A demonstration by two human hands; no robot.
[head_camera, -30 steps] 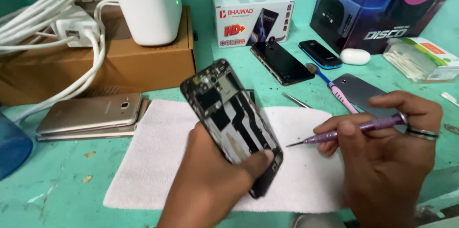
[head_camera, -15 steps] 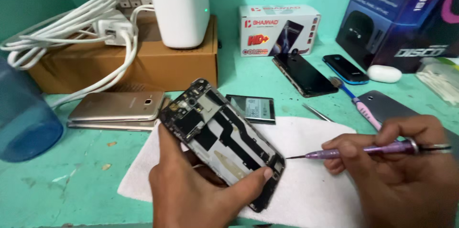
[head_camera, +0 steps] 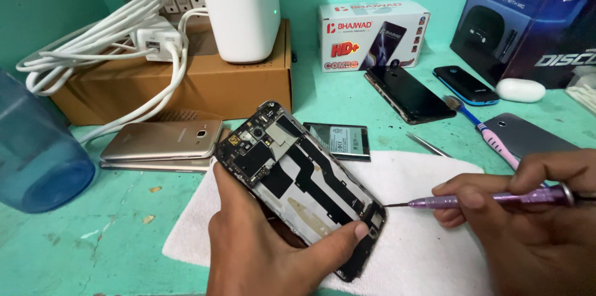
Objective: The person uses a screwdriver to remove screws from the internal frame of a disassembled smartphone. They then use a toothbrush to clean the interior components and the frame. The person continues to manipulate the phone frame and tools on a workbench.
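Purple screwdriver (head_camera: 490, 198) tip meets opened phone (head_camera: 301, 181); right hand (head_camera: 534, 228) cropped

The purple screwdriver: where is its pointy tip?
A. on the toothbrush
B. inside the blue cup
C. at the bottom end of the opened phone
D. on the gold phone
C: the right hand holds the purple screwdriver level, its tip at the lower end of the opened phone, which the left hand holds over the white cloth.

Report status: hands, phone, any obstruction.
Left hand grips opened phone. Right hand holds purple screwdriver, tip at phone's lower edge. Nothing between.
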